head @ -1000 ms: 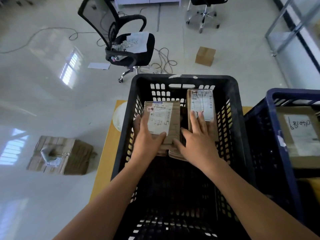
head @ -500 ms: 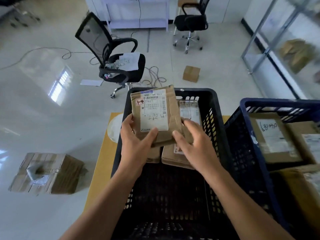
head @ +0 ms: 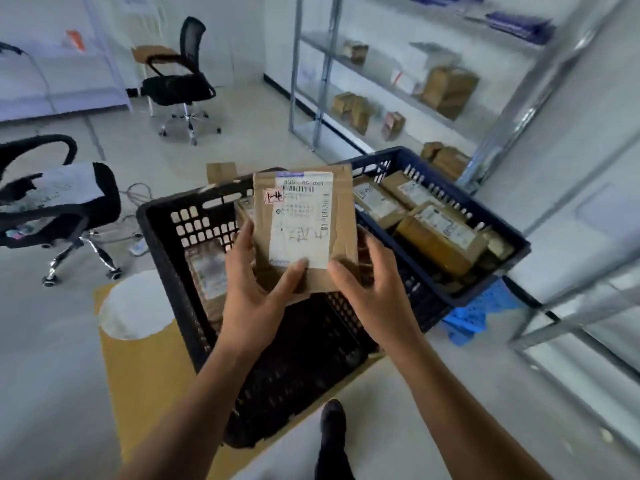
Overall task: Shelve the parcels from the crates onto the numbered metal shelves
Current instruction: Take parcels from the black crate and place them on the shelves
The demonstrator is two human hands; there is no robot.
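Parcel held above the black crate in both hands; shelving not yet done.

The metal shelves (head: 398,88) stood ahead and to the right, bearing cartons. The blue crate (head: 512,244), holding further parcels, lay between them and the person and, in my judgement, must be skirted. The black crate (head: 162,244) sat directly below the hands. The parcel (head: 304,230) was upright, long axis vertical, its label marked "1-4" facing the camera. The left hand (head: 256,292) gripped its lower left edge, thumb on the front. The right hand (head: 374,289) pinched the lower right corner and was nearer the shelves.
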